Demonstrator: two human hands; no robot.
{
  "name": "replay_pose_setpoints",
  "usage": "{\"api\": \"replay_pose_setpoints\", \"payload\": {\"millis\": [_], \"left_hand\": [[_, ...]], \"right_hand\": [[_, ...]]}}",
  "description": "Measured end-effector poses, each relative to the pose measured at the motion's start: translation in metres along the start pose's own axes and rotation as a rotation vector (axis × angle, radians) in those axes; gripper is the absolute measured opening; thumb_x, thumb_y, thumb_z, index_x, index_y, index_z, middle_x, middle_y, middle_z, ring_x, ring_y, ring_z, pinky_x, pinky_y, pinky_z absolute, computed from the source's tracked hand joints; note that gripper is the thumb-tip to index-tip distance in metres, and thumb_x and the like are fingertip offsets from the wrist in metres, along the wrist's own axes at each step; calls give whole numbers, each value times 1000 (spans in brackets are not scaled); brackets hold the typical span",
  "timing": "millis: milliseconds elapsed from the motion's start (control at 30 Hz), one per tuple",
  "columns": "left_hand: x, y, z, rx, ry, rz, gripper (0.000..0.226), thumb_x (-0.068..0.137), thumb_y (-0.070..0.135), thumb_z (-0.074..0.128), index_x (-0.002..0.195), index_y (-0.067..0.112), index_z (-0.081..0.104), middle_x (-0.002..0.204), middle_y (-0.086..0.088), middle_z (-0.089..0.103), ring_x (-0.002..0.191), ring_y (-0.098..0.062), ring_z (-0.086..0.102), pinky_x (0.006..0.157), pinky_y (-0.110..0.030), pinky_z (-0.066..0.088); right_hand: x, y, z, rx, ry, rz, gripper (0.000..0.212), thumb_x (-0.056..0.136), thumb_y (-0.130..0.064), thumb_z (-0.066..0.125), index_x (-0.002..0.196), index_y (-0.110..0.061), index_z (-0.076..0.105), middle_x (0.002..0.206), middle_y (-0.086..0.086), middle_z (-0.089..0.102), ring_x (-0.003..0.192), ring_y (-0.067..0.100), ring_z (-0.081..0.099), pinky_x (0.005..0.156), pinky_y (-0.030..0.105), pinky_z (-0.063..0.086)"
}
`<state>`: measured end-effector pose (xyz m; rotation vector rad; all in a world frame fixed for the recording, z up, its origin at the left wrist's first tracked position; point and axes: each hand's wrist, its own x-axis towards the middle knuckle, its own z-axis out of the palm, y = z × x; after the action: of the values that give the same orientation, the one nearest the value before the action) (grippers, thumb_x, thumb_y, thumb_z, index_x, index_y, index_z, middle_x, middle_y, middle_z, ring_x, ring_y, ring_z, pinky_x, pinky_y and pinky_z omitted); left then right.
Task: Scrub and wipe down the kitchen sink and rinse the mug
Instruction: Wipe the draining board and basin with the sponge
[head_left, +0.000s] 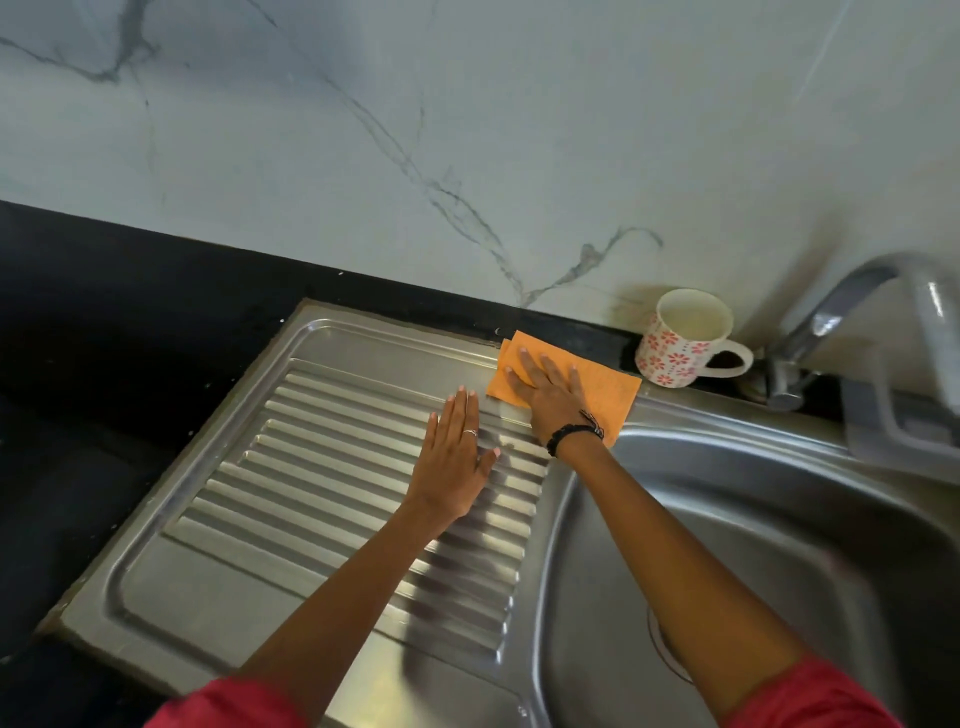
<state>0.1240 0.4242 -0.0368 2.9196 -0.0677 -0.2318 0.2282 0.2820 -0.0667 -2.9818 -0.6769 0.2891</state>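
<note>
Sink (779, 519) of steel: one round basin at the right, one ribbed drainboard (332, 467) at the left. One flowered mug (680, 345) stands upright on the black counter (130, 291) at the sink's back edge, beside one tap (852, 322); nothing shows inside it. Right hand (550, 389) presses flat, fingers straight, on one orange cloth (602, 387) at the drainboard's back right corner. Left hand (452, 457) rests flat and empty on the ribs.

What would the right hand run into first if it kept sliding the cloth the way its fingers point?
The right hand points up-left along the orange cloth; first comes the sink's raised back rim, then the black counter strip. The mug sits off to the right.
</note>
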Motion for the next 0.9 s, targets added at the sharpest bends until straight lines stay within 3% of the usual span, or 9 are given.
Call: {"api": "replay_pose_setpoints", "payload": {"millis": [267,400,533,900], "left_hand": [[-1,61,13,18,12,51,71,98,47,20,144,8,-18,154,-10,-18,142,-22,-17,108,-29,-17],[-2,85,21,58,13,73,75,86,61,-5,138,11,-25,154,-11,-18,142,-22,-16,107,-28,-19],[-2,110,25,33,3,82,71,98,47,19,144,8,-17,154,-10,-19,143,-21,-16,109,-28,-18],[-6,169,39,28,-2,175,72,98,38,33,146,9,-13,155,-9,-16,143,-21,-15,110,-28,-16]], "right_hand": [[-43,55,3,64,-2,34,84,86,10,41,149,-34,7,157,-6,-15,145,23,-11,115,46,-6],[-64,81,3,73,7,53,87,84,12,40,148,-35,5,156,-7,-16,145,22,-12,115,45,-7],[-86,103,2,81,23,73,85,85,11,37,148,-36,4,156,-7,-15,144,21,-13,115,45,-7],[-132,163,11,102,67,181,90,82,14,39,146,-42,11,157,-10,-6,145,17,-5,116,41,-5]]}}
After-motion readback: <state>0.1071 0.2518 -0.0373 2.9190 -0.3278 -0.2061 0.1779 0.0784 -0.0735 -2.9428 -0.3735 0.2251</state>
